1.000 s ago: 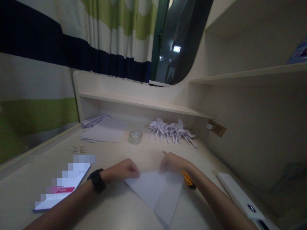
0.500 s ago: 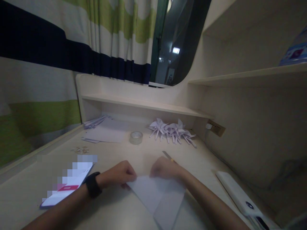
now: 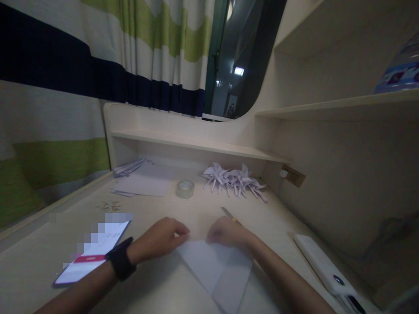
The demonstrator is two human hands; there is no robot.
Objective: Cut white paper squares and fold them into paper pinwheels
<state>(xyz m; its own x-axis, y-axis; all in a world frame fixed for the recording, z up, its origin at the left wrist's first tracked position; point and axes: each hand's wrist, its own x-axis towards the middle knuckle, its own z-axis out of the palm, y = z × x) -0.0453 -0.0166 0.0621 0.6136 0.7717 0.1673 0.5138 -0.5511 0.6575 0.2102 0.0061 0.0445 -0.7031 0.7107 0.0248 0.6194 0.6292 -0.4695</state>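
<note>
A folded sheet of white paper (image 3: 204,264) lies in front of me, with a crease running across it and one corner pointing towards me. My left hand (image 3: 163,237), wearing a black watch on the wrist, is at its upper left edge, thumb and forefinger pinched together there. At the upper right edge is my right hand (image 3: 225,233), its fingers curled down and closed on the paper. The right fingertips are partly hidden. Just beyond this hand lies a craft knife (image 3: 229,213) with its blade showing.
A phone (image 3: 94,255) with a lit screen lies left. Farther back are small bits (image 3: 109,206), a paper stack (image 3: 147,179), a tape roll (image 3: 185,189) and several paper pinwheels (image 3: 229,179). A white device (image 3: 319,264) lies right; a bottle (image 3: 401,72) stands on the shelf.
My left hand has shifted slightly up along the paper's edge, its thumb and forefinger now showing more clearly. My right hand and the paper have barely moved.
</note>
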